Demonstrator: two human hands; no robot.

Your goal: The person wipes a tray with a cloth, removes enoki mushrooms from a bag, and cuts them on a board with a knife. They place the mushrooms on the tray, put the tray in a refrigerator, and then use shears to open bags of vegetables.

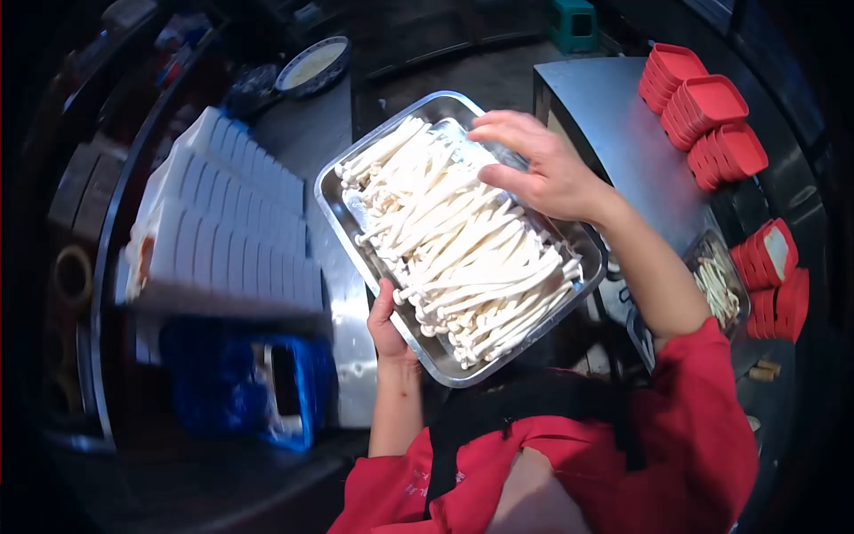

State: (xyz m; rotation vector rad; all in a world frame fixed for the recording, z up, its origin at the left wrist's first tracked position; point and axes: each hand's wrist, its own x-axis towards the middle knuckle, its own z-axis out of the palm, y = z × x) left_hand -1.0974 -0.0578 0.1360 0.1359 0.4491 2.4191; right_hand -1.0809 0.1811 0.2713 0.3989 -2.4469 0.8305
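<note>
Enoki mushrooms [454, 240] fill one steel tray [351, 227], seen from the head camera; they lie in a loose white heap with most stems running along the tray's length and the small caps gathered at its near end. The tray is held tilted in the air in front of the person's chest, between a dark worktop on the left and a steel counter [614, 125] on the right.

Two hands are at work, both the person's own. The left hand [388, 322] grips the tray's near rim from below, thumb hooked over the edge; its fingers are hidden under the metal. The right hand [534, 165] lies flat and open on the mushrooms at the far right corner, fingers spread and closed on nothing.

On the steel counter stand three stacks of red containers [703, 107], side by side. Two more groups of red containers [774, 276] sit farther to the right, just beside a second tray [696, 249], smaller, with pale strands in it that look like the same mushrooms.

To the left of the held tray lie white boxes [231, 222] packed in what look like three rows. Below them is one blue crate [240, 383], and beyond them one blue-rimmed bowl [311, 64]. One green stool [574, 22] stands at the far edge.
</note>
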